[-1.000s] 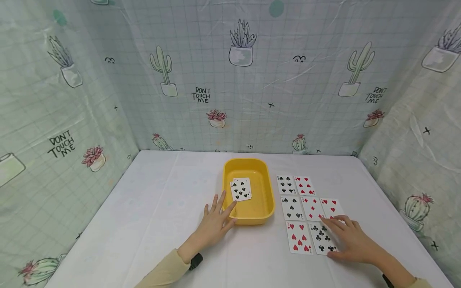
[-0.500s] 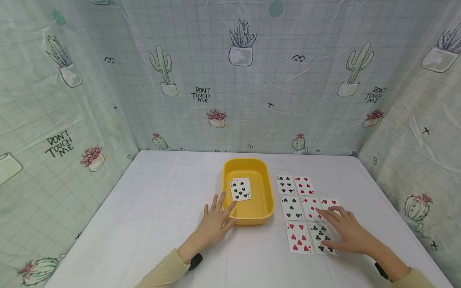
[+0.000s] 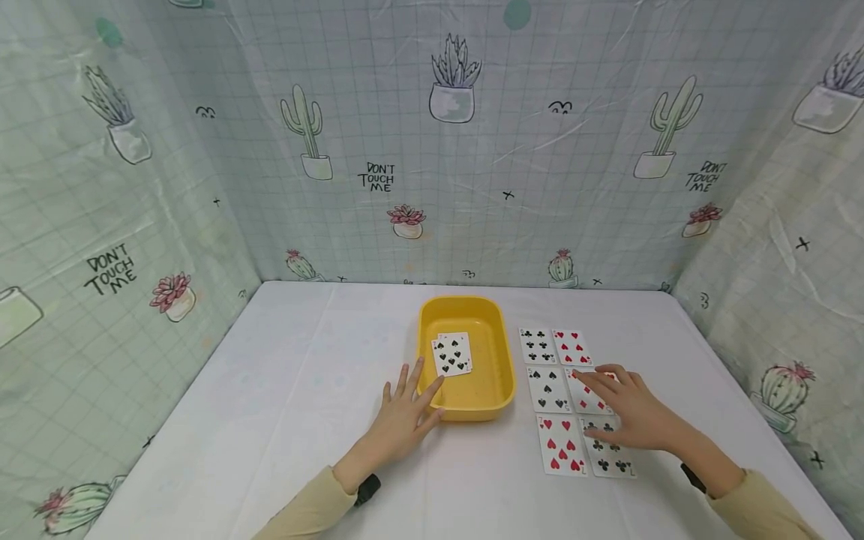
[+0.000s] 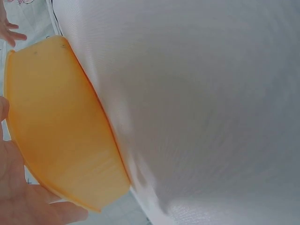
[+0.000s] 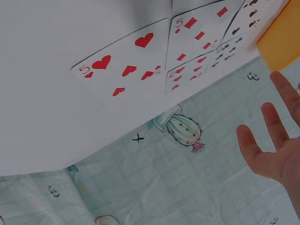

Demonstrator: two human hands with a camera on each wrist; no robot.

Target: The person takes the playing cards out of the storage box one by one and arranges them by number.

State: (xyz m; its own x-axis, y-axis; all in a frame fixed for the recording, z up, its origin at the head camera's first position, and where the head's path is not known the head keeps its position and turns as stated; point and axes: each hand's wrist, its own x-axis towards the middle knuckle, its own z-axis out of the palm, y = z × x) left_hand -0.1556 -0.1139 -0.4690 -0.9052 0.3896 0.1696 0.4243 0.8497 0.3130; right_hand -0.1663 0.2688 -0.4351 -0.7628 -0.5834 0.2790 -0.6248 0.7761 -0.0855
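The left hand (image 3: 398, 420) is laid flat, fingers straight, against the near rim of the yellow tray (image 3: 496, 337), in which a spade card (image 3: 451, 354) lies. To the right, the right hand (image 3: 631, 412) is spread open over the face-up cards (image 3: 548, 388), fingertips above the five of diamonds (image 3: 586, 394).

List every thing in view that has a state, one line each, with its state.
yellow tub: upright on the table, one card inside.
card in tub: face up, black pips.
cards on table: face up, laid in rows beside the tub.
five of hearts: face up, flat.
left hand: fingers straight, against the tub's near corner.
right hand: fingers spread, over the middle row of cards.
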